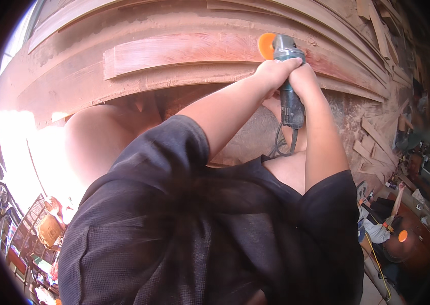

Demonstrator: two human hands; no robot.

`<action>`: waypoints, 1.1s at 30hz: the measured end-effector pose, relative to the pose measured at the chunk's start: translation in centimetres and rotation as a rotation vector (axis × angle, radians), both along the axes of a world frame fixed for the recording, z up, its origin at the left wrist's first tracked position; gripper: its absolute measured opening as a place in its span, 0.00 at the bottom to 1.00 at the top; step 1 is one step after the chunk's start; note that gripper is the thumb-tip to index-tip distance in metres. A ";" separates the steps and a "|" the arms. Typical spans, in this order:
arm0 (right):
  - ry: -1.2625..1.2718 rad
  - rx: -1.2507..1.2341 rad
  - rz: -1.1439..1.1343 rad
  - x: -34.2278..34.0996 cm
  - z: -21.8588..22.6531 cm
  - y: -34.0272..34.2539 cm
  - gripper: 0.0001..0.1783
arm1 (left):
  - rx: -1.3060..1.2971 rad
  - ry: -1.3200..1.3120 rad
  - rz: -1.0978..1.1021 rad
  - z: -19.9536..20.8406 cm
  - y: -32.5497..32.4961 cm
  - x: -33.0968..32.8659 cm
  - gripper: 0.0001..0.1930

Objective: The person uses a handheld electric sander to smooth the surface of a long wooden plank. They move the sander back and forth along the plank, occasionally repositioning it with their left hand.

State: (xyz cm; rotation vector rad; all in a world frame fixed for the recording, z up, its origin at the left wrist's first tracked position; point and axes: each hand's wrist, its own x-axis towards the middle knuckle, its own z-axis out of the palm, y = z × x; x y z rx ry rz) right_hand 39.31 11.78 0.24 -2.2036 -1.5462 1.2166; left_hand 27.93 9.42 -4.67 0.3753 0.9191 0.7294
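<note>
Both of my hands are closed round an angle grinder [292, 109] with a dark green and black body and a grey metal head. My left hand [274, 72] wraps it from the left, just behind the head. Close against it, my right hand [302, 78] grips the right side. An orange disc [266, 46] on the grinder's head is tilted on edge over a long reddish wooden board [174, 53]; whether it touches the wood I cannot tell. A black cord [293, 142] hangs from the grinder's rear end toward my lap.
The board rests on a dusty wooden work surface [42, 94]. More long planks [322, 23] lie behind it, and wood offcuts [370, 147] are scattered at the right. Farther right, another person's arm [397, 201] shows near a second orange disc [403, 236]. A basket [49, 231] stands at the left.
</note>
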 end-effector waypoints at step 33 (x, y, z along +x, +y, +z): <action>-0.080 -0.043 0.012 -1.9 -1.1 0.0 0.34 | 0.037 0.098 -0.083 1.9 -0.8 -3.3 0.40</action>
